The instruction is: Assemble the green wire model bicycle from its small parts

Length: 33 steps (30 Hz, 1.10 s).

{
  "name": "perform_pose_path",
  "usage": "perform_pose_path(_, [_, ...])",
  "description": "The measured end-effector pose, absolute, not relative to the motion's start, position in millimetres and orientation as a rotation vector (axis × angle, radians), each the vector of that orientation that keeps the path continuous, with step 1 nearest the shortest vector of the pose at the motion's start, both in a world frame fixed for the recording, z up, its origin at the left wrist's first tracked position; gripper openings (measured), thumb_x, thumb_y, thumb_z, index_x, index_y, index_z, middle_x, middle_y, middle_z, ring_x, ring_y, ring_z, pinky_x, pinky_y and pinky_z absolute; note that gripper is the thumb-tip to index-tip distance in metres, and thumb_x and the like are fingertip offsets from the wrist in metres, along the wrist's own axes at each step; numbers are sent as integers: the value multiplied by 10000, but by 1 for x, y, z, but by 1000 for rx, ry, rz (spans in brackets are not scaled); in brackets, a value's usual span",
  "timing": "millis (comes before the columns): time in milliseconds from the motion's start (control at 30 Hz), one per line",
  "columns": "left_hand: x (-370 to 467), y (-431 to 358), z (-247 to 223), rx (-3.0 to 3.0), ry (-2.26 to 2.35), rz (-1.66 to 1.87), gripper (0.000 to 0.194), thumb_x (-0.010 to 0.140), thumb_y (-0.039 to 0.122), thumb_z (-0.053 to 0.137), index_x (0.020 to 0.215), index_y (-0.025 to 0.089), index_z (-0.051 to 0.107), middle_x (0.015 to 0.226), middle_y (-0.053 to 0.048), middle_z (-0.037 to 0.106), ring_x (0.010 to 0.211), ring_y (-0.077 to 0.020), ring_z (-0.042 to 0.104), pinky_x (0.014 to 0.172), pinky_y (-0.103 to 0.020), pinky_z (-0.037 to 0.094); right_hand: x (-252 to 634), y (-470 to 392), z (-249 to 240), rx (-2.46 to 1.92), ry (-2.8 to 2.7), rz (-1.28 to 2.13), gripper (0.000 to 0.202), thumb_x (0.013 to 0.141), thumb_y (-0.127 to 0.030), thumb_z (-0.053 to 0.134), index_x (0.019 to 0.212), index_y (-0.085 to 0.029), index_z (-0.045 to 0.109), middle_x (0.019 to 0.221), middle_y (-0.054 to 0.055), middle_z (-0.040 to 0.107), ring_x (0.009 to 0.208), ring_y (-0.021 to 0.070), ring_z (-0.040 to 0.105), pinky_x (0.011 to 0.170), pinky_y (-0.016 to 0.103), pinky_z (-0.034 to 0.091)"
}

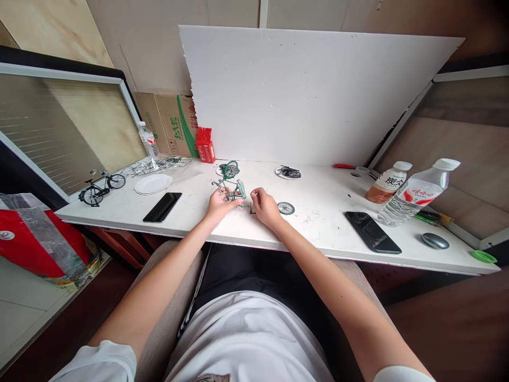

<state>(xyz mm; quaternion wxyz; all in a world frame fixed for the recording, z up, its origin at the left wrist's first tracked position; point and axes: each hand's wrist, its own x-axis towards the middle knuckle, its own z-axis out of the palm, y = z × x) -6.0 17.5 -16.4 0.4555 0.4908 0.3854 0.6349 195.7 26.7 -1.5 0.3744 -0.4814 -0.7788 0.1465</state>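
On the white surface, mid-front: your left hand has its fingers closed round the green model bicycle frame; your right hand pinches something too small to tell. One loose green wheel just right. Two phones. Two bottles: tea part full, water nearly full. One finished black bicycle far left.

Bare table right of the loose green wheel; left seems blocked by black phone.

Both hands pinch a green bicycle model (loose wheel beside).
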Motion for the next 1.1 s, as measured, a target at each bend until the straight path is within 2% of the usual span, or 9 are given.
perform_pose_path(233, [-7,18,-16,1202,948,1553,675,586,311,1025,1047,218,541,1104,-92,785,958,-251,796,901,-419,639,195,32,-7,-1202,-1960,422,346,1096,-478,413,1174,-223,633,835,30,719,708,209,608,674,300,370])
perform_pose_path(400, [-6,14,-13,1197,935,1530,669,602,305,1010,1059,221,528,1122,-102,786,968,-251,794,883,-414,638,194,29,-4,-1166,-1996,454,367,1103,-449,400,1179,-207,665,909,43,749,784,192,637,735,287,420])
perform_pose_path(567, [-4,12,-9,1203,965,1530,682,576,315,1017,1042,219,529,1121,-110,793,1020,-274,795,933,-446,637,194,28,-2,-1196,-1983,445,381,1111,-448,386,1185,-203,668,918,45,753,815,197,659,761,288,449])
perform_pose_path(733, [-3,11,-7,1170,980,1556,691,545,301,1029,1017,216,531,1079,-89,797,970,-257,800,952,-447,634,207,36,11,-1226,-1826,460,382,1105,-455,394,1143,-193,668,945,63,759,854,202,683,803,294,496])
perform_pose_path(900, [-3,11,-8,1184,1002,1569,686,536,310,1029,1008,212,542,1070,-84,789,944,-250,790,904,-433,643,240,52,31,-1292,-1788,458,314,1059,-390,514,1070,-162,730,948,92,791,897,215,710,861,317,519])
perform_pose_path(1100, [-5,14,-11,1206,1053,1587,665,544,329,1030,992,212,553,1052,-85,790,978,-261,787,906,-423,637,268,58,32,-1308,-2111,442,248,1014,-298,624,996,-161,830,1083,113,828,980,240,722,898,332,524])
